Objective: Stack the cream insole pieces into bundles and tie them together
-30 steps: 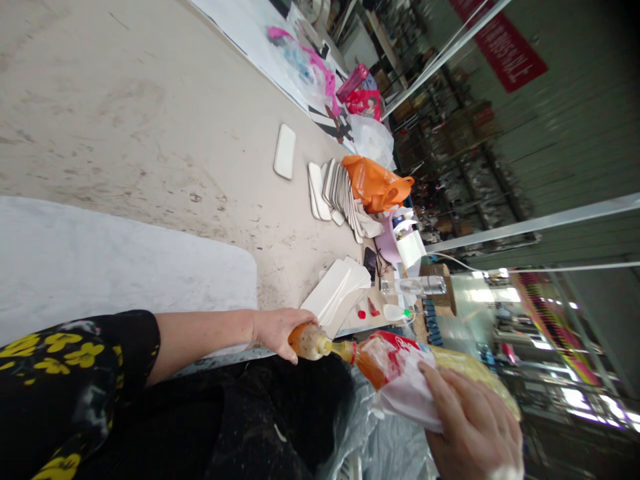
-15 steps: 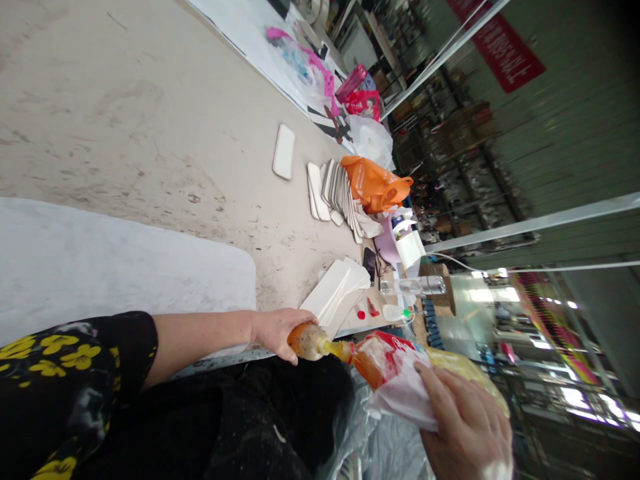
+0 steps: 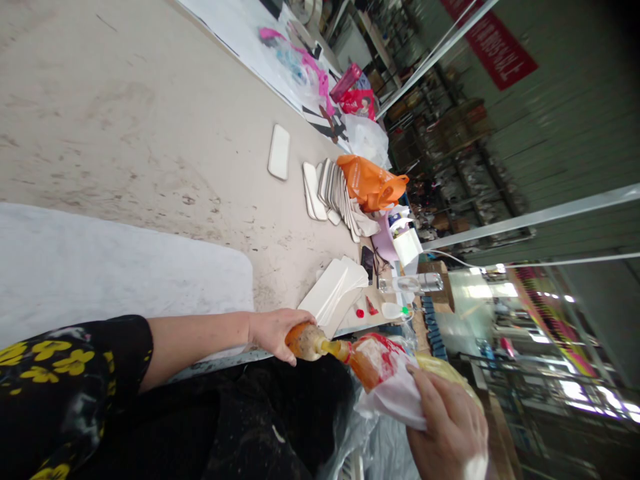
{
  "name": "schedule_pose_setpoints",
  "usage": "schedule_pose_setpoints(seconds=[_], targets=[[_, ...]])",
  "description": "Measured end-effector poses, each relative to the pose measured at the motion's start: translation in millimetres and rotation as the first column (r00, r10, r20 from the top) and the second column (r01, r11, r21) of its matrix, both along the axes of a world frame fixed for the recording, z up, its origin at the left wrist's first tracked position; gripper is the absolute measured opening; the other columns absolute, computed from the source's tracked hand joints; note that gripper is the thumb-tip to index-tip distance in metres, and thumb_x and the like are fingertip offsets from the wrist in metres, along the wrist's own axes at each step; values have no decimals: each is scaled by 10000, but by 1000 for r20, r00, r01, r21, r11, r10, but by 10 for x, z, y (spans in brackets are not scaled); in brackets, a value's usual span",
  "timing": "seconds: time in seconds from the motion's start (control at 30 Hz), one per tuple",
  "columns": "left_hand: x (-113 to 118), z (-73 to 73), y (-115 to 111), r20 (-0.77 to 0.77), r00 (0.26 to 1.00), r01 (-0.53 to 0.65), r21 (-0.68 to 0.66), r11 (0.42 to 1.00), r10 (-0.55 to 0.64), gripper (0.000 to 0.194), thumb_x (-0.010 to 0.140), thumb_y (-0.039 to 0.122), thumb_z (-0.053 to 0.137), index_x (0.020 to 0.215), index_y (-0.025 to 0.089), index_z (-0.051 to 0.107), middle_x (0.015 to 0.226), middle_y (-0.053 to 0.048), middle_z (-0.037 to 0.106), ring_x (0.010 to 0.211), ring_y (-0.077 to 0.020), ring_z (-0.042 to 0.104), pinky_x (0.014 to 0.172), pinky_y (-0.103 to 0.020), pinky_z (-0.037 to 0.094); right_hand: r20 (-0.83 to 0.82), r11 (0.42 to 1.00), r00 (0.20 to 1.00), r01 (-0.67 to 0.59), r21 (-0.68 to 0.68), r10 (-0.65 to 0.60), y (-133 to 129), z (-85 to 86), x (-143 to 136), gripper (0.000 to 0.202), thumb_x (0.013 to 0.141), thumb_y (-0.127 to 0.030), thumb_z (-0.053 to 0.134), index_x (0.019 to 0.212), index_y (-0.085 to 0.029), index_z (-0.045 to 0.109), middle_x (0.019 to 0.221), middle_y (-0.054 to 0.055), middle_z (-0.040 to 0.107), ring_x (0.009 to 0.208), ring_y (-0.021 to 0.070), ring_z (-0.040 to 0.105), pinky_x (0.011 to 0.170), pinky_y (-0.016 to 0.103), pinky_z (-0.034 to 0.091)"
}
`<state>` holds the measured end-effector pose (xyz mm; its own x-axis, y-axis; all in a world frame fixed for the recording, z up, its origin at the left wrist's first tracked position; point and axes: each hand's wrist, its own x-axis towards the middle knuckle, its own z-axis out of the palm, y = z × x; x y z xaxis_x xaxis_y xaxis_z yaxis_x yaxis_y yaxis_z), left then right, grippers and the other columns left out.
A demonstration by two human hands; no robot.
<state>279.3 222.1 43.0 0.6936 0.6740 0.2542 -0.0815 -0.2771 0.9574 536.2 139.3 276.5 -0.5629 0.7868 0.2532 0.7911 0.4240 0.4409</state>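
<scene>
My left hand (image 3: 275, 333) is wrapped round a small amber bottle (image 3: 304, 341) with a pale, crusted upper part and a yellowish nozzle. Against that nozzle is the neck of a larger bottle (image 3: 367, 363) of orange liquid with a red and white label. My right hand (image 3: 447, 417) holds the larger bottle by its wrapped end, where white and yellow film covers it. Both bottles lie roughly in line, over my dark apron and beside the table edge. Whether liquid is passing between them cannot be made out.
On the table (image 3: 200, 147) are white strips (image 3: 333, 287), a stack of pale pads (image 3: 335, 193), a single pad (image 3: 279, 152), an orange bag (image 3: 373, 183) and a clear bottle (image 3: 415, 283). Clear plastic (image 3: 380, 447) hangs below my right hand.
My right hand and the larger bottle's wrapped end have shifted slightly left in view. The table items also sit slightly further left. Both hands keep their holds.
</scene>
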Motion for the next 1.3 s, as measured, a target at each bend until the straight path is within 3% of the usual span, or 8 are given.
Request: schedule_pose_setpoints(seconds=[0.6,1.3], targets=[[0,24,3,39,999,-8,-14,1000,9,782,479,384,793,1158,151,482,1046,-68,597,910,-229,584,802,-299,477,-158,995,983,95,23,-91,-149,-417,55,280,838,-321,493,1058,-182,596,956,104,627,890,252,561,800,409,418],[-12,40,12,62,998,10,-48,999,-7,771,485,386,798,1153,159,488,1058,-70,594,925,-236,586,811,-310,475,-247,989,961,140,44,-125,-249,-703,22,257,818,-250,498,1051,-174,577,943,112,625,882,265,563,782,451,441]])
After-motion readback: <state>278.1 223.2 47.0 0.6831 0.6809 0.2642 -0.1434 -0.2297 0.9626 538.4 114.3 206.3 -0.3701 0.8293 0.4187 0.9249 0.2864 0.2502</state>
